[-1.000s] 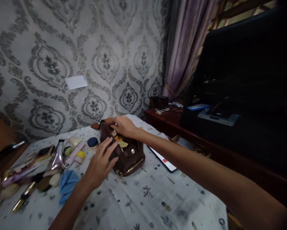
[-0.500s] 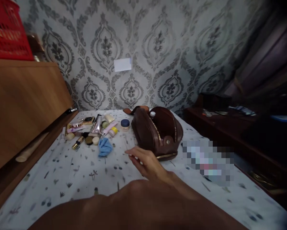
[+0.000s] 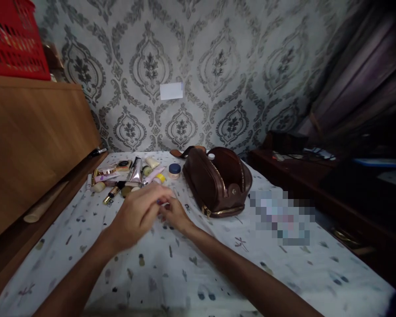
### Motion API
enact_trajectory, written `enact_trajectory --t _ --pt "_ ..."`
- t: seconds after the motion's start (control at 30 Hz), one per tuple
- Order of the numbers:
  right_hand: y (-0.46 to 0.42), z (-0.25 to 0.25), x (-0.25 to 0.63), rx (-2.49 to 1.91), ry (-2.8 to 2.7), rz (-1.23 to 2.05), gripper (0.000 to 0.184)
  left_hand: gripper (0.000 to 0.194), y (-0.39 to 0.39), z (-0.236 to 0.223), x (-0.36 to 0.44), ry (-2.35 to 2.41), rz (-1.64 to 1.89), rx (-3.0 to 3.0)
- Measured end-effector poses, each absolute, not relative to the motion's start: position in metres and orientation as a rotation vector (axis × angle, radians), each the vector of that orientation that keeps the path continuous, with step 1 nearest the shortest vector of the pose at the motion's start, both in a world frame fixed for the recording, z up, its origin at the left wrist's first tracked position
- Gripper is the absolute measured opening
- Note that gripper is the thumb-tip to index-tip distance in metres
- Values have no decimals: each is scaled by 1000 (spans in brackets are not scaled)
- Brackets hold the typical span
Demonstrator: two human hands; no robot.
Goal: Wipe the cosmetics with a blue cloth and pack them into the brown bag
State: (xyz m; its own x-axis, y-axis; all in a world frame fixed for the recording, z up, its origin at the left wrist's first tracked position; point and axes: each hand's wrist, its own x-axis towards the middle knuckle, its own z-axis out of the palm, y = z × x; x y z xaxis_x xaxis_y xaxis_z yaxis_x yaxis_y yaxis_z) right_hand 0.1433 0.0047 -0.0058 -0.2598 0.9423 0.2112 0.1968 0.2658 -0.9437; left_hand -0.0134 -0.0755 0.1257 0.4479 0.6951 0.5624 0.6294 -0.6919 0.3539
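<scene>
Over the bed sheet (image 3: 171,273), my left hand (image 3: 140,213) and my right hand (image 3: 176,214) meet with fingertips together. Their fingers are curled. A speck of blue shows between them, but what they pinch is mostly hidden. The crumpled blue cloth cannot be made out on the sheet; my left hand covers that spot. To the right of my hands stands a brown leather toiletry bag (image 3: 202,180), unzipped, with a white cap (image 3: 211,156) showing inside. Behind my hands lies a cluster of cosmetics, with a silver tube (image 3: 136,171) and a jar with a dark blue lid (image 3: 174,171).
A wooden cabinet (image 3: 35,145) borders the left side, with a red plastic basket (image 3: 14,44) on top. A blurred-out item (image 3: 280,218) lies right of the bag. Dark furniture (image 3: 293,171) runs along the right. The patterned wall (image 3: 181,57) closes off the back.
My left hand and forearm have swung up from the bottom to the middle. My right hand has moved left, and the two now meet. The blue cloth has gone from sight.
</scene>
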Motion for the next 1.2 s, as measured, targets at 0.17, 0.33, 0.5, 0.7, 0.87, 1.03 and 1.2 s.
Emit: enact_trajectory --t 0.17,0.33,0.5,0.7,0.87,1.03,1.2 --pt "13 -21 131 -1103 -1582 1101 35 45 6 43 -45 1520 888 2766" --pt "9 -30 136 -1078 -1587 1070 42 24 14 2 -63 1536 939 2777" --pt "8 -33 139 -1025 -1668 936 37 23 4 1 -45 1386 960 2755" --pt "9 -29 139 -1031 -1611 993 9 37 -6 -11 -36 1187 877 2744" --pt "4 -17 141 -871 -1588 1119 23 36 -5 -20 -36 1323 892 2773" --pt "1 -9 142 -909 -1551 1165 36 20 -7 -18 -35 1411 946 2848" --pt "-6 -9 140 -851 -1513 1166 34 28 -12 -8 -39 1496 1119 2591"
